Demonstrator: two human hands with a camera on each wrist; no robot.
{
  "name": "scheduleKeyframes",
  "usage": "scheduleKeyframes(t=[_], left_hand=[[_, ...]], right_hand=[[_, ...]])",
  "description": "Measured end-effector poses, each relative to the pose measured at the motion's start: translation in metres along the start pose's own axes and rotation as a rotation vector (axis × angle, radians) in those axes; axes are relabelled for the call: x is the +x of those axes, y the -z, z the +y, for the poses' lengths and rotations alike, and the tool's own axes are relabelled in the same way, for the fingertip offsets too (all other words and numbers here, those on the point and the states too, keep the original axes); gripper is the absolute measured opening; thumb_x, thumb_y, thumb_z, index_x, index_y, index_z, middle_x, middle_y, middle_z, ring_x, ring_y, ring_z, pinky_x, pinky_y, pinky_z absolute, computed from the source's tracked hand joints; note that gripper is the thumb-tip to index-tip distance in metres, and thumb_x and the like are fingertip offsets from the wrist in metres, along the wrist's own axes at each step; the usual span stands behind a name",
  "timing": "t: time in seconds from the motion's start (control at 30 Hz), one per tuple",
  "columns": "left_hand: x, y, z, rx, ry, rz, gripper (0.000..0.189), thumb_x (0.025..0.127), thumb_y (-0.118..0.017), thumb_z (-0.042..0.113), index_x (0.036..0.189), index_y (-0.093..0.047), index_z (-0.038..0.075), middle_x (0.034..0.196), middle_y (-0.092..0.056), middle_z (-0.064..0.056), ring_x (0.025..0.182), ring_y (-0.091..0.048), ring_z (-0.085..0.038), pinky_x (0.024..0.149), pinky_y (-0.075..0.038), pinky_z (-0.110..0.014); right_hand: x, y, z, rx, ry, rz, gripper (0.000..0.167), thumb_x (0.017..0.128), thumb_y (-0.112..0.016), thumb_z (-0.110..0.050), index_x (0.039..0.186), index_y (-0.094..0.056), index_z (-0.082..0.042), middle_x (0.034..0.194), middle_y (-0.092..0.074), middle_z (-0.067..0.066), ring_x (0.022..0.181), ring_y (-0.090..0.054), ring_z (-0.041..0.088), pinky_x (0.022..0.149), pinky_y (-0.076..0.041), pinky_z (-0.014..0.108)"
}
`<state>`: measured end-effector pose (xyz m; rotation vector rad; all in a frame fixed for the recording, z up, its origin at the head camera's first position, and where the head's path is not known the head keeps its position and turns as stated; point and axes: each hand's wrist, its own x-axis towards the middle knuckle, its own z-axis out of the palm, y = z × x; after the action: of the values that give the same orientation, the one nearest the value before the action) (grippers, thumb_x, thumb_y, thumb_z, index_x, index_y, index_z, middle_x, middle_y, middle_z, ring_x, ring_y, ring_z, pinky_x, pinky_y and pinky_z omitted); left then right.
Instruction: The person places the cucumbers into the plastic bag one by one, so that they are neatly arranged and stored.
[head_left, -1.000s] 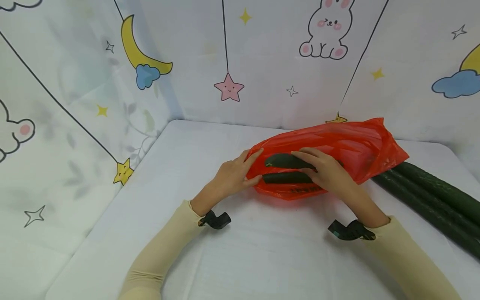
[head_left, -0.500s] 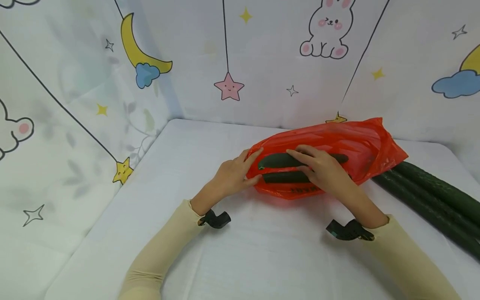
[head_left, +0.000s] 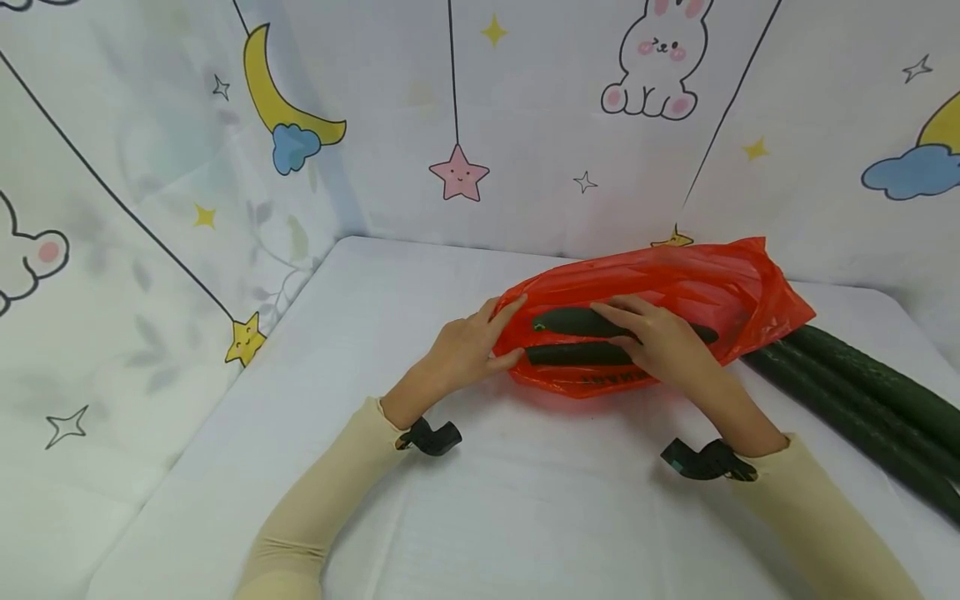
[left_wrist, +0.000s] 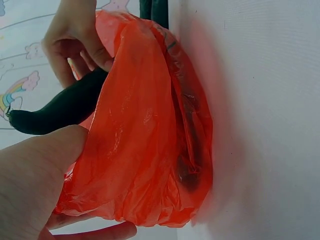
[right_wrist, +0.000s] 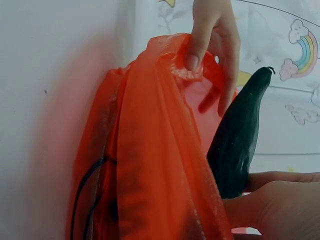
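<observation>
In the head view, a red plastic bag [head_left: 705,292] lies on its side with its mouth toward my left hand [head_left: 461,354]. My left thumb and forefinger are spread straight against the rim of that mouth, holding it apart. My right hand [head_left: 667,342] grips a dark green cucumber [head_left: 566,321] from above, at the bag's mouth. Just in front lies a second cucumber [head_left: 577,354], partly covered by the bag. The left wrist view shows the gripped cucumber [left_wrist: 55,110] sticking out above the bag's edge, its far part hidden behind the red plastic [left_wrist: 140,115].
More long cucumbers [head_left: 862,400] lie side by side at the right, partly behind the bag. A white cloth [head_left: 525,500] covers the table. Behind it hangs a white backdrop [head_left: 525,92] printed with stars, a moon and rabbits.
My right hand and the gripped cucumber shifted a little left, then back to the right. My left hand and the bag have stayed almost still.
</observation>
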<state>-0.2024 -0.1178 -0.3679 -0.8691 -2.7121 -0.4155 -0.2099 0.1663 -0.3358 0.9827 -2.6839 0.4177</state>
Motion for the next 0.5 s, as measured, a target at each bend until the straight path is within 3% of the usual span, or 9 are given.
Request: scheduleKeyframes(t=[0.3,0.5], left_hand=[[0.0,0.0,0.0,0.004,-0.001,0.004,0.068,0.093,-0.063,0.036,0.15,-0.036,0.008,0.133,-0.053,-0.018,0.073,-0.062,-0.021,0.06,-0.055,-0.03],[0.0,0.001,0.001,0.014,-0.001,0.006,0.07,0.093,-0.064,0.037,0.151,-0.035,0.009,0.132,-0.053,-0.018,0.072,-0.062,-0.022,0.06,-0.055,-0.03]], right_hand=[[0.009,-0.005,0.004,0.011,-0.065,-0.098,0.05,0.084,-0.072,0.0,0.132,-0.059,-0.004,0.127,-0.06,0.021,0.114,-0.058,0.04,0.091,-0.05,0.055],[0.017,-0.01,0.007,0.075,-0.1,-0.124,0.042,0.085,-0.07,0.002,0.124,-0.053,-0.004,0.119,-0.063,0.02,0.107,-0.06,0.038,0.089,-0.05,0.056]])
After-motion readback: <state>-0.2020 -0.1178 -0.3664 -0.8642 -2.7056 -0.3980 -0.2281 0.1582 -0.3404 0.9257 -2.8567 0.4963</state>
